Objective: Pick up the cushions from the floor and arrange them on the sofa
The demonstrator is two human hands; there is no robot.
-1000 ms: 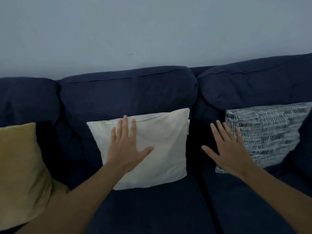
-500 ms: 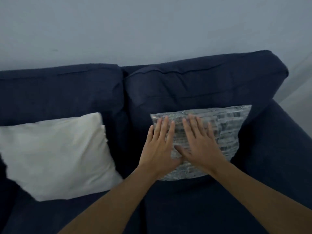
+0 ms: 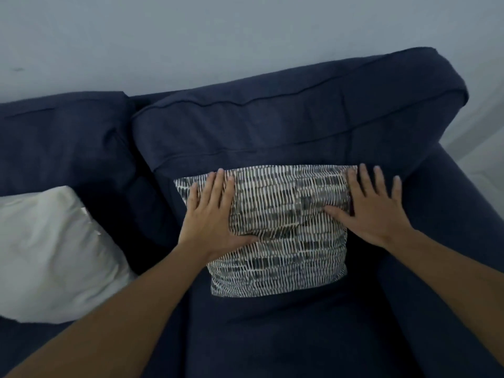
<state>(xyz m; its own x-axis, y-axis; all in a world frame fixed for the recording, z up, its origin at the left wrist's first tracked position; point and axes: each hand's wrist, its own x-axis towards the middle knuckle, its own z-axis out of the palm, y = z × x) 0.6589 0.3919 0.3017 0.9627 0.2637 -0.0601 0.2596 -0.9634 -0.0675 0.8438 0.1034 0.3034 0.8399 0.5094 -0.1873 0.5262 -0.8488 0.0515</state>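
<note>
A black-and-white patterned cushion (image 3: pixel 283 230) leans upright against the back of the dark blue sofa (image 3: pixel 272 124), at its right end. My left hand (image 3: pixel 211 214) lies flat on the cushion's left side, fingers spread. My right hand (image 3: pixel 373 208) lies flat over its right edge, fingers apart and partly on the sofa back. Neither hand grips the cushion. A plain white cushion (image 3: pixel 51 252) leans on the seat to the left, cut off by the frame's edge.
The sofa's right armrest (image 3: pixel 447 241) runs down the right side. A pale wall (image 3: pixel 191 36) stands behind the sofa. A strip of light floor (image 3: pixel 482 148) shows at the far right. The seat (image 3: pixel 286 336) lies below the patterned cushion.
My view swung right from the white cushion to the patterned one. Both hands went onto the patterned cushion, then spread apart from its middle to its left and right sides.
</note>
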